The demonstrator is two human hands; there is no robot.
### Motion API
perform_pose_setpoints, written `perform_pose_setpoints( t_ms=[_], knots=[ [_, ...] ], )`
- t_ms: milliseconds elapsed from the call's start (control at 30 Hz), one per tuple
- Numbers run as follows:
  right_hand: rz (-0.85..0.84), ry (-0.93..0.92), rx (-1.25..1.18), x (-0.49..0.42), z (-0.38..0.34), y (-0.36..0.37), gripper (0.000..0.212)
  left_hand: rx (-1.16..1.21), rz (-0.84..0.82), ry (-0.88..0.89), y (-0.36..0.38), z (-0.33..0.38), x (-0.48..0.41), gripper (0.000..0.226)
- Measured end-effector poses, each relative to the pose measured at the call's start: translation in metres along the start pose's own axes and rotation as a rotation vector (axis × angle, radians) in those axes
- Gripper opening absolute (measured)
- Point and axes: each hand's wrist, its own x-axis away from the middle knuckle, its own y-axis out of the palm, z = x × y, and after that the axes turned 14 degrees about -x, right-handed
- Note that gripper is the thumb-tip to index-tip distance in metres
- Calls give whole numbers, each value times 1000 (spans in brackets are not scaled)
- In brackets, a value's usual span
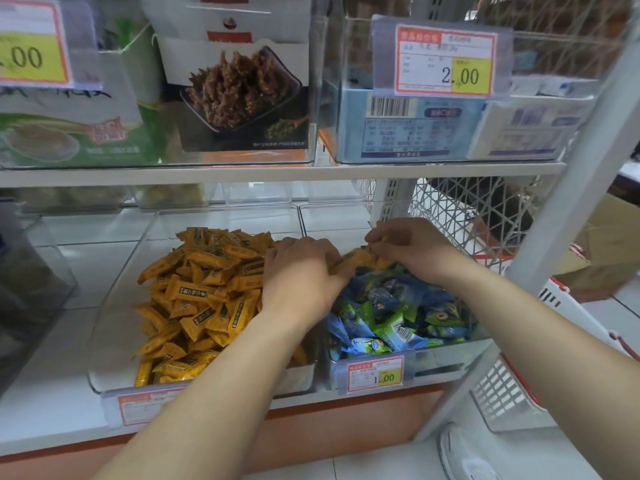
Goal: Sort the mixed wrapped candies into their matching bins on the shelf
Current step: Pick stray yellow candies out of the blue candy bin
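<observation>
Together, left hand and right hand pinching orange candies, lengthwise left-right.

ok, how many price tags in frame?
4: upper-left tag, cut off by the frame; 2.00 tag upper right; 1.00 tag on the right bin; lower-left tag below the left bin, partly covered. Others may be hidden.

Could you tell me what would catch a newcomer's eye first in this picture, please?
The bright heap of orange candies in the left bin stands out first, beside the blue-green candies in the right bin. Over that bin's back, the left hand and right hand grip a few stray orange candies.
</observation>
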Motion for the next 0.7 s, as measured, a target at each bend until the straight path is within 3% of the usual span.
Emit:
perform_pose_setpoints(
  t_ms=[167, 267, 367, 433, 633, 700],
  knots=[
    [-26, -45, -139, 6, -8, 11, 18, 240, 7, -64, -2, -3, 1, 29],
    [33, -39, -330, 5, -17, 22, 13, 521, 29, -157, -4, -3, 2, 27],
    [60, -53, -477, 1, -29, 37, 10, 778, 55, -218, -7, -2, -1, 38],
    [60, -59, -498, -2, -34, 51, 8, 884, 81, -241, -8, -2, -3, 30],
    [124, -2, -630, -12, -44, 85, 20, 944, 23, -195, -19, -12, -1, 30],
    [136, 17, -682, -16, -46, 92, 22, 869, -3, -136, -22, -22, 0, 35]
  ],
)
